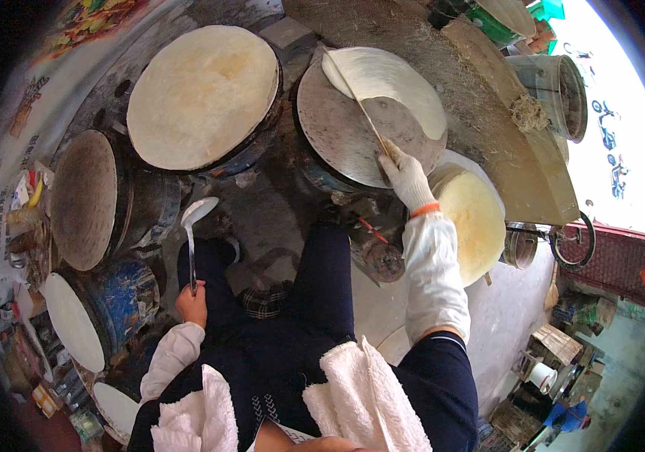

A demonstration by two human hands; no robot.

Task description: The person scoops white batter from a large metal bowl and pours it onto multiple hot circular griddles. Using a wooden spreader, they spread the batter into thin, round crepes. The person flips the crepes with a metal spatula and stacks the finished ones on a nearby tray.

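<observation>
My right hand point(407, 177), in a white knit glove, grips a long thin batter spreader point(358, 103). The spreader lies across a round griddle point(333, 135) at the top centre. Pale wet batter point(401, 81) forms a crescent over the griddle's far and right side, while its near left part is bare grey metal. Bare and closed, my left hand point(192, 305) holds the handle of a ladle point(200, 211). The ladle's bowl is coated white and hangs above the floor, apart from the griddles.
A large flatbread point(202, 98) covers the griddle at upper left. Further left stand a bare griddle point(85, 200) and another topped with white batter point(74, 322). Yellowish flatbreads point(469, 218) lie beside my right forearm. A brown board point(518, 162) and a bucket point(556, 94) are at the right.
</observation>
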